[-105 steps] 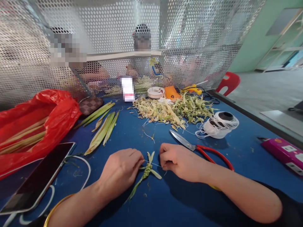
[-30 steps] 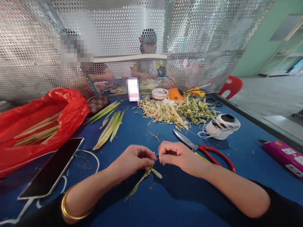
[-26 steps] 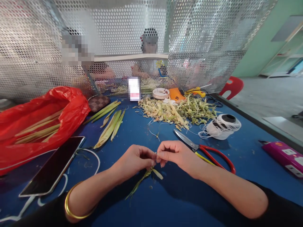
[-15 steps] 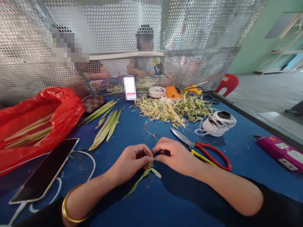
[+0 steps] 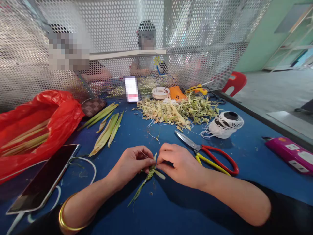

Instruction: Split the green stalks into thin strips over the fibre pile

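Note:
My left hand (image 5: 137, 161) is closed in a pinch on a small braided piece of green husk (image 5: 149, 174), whose thin tails hang toward me. My right hand (image 5: 179, 164) is closed too, its thumb and fingertips meeting the left ones at the top of the braid. What lies between the right fingertips is hidden. A fine white thread shows by my left fingers. One pale leaf end sticks up between the hands and another juts out below the right one. Scissors (image 5: 204, 151) with red and yellow handles lie just beyond my right hand, beside a spool of white thread (image 5: 226, 125).
A heap of husk scraps (image 5: 176, 111) lies ahead, with a tape roll (image 5: 160, 93) behind it. Husk leaves (image 5: 106, 133), a red bag (image 5: 63, 107) and a phone (image 5: 44, 179) are at left; a purple power strip (image 5: 290, 153) is at right. People sit behind the perforated screen (image 5: 117, 29).
Both hands have shifted slightly, still together at the braid. A pale leaf end now shows upright between them. The whole view has moved a little.

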`<state>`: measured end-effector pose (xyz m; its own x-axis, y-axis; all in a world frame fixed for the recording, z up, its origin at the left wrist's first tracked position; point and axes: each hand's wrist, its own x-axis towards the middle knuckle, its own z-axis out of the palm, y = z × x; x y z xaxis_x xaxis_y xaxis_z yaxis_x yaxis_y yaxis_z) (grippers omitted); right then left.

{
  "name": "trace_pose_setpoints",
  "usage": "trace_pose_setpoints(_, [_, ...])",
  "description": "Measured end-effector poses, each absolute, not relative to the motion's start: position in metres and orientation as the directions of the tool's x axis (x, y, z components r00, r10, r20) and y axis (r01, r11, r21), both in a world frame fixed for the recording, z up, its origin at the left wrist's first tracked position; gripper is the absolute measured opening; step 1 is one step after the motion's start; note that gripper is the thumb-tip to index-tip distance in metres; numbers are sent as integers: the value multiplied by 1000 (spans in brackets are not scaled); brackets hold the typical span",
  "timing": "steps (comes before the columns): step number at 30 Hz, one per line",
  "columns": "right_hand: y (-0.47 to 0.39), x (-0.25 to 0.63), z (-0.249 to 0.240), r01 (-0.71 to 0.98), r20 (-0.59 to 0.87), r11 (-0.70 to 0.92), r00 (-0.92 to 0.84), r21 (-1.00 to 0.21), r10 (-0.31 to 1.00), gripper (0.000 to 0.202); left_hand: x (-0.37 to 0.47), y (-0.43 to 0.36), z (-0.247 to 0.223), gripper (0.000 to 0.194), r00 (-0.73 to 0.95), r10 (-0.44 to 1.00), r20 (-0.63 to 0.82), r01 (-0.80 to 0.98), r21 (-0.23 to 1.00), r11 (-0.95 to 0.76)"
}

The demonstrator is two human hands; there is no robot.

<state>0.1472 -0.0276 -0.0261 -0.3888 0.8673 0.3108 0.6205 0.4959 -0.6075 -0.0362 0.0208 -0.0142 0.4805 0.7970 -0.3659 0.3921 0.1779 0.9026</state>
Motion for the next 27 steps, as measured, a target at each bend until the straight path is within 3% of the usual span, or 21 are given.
trace_pose_setpoints(3, [-28,146,-25,569,284,465,-381,-678,880,8,-38,21,-14,16,481,796,-367,386,904,183])
trace_pose_setpoints(7, [-25,142,-26,461,112,226,-262,-858,959,15,-39,21,-16,13,483,807,-341,390,909,151])
trace_pose_setpoints(13, [-24,141,-34,482,102,258,-326,-837,940,24,-41,17,-20,4,535,824,-185,434,898,-80])
trace_pose_setpoints(17, [-25,142,-37,500,122,283,-331,-818,936,22,-42,12,-23,9,556,825,104,543,706,-455])
trace_pose_setpoints(20, [-26,142,-37,503,115,265,-309,-823,944,21,-43,8,-27,11,606,708,361,548,455,-702])
trace_pose_setpoints(22, [-26,141,-37,505,101,238,-283,-830,954,22,-43,7,-29,11,630,627,459,526,343,-779])
trace_pose_setpoints(27, [-24,140,-39,467,73,179,-236,-866,969,33,-41,8,-31,9,625,593,507,471,362,-805])
